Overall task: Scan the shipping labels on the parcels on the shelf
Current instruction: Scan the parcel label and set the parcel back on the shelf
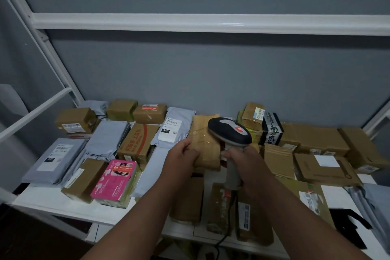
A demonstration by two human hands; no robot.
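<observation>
White metal shelf (52,202) against a dull grey-blue wall (211,69), crowded with parcels. At 9 o'clock, smooth grey plastic mailers (54,159) and a glossy pink box (115,181); at 3 o'clock, flat brown cartons (316,139). At centre, left hand (182,155) curled round a taped cardboard parcel (205,143), lifted above the shelf. Right hand (242,161) wrapped round the handle of a rounded black-and-grey scanner (230,133), touching the parcel.
</observation>
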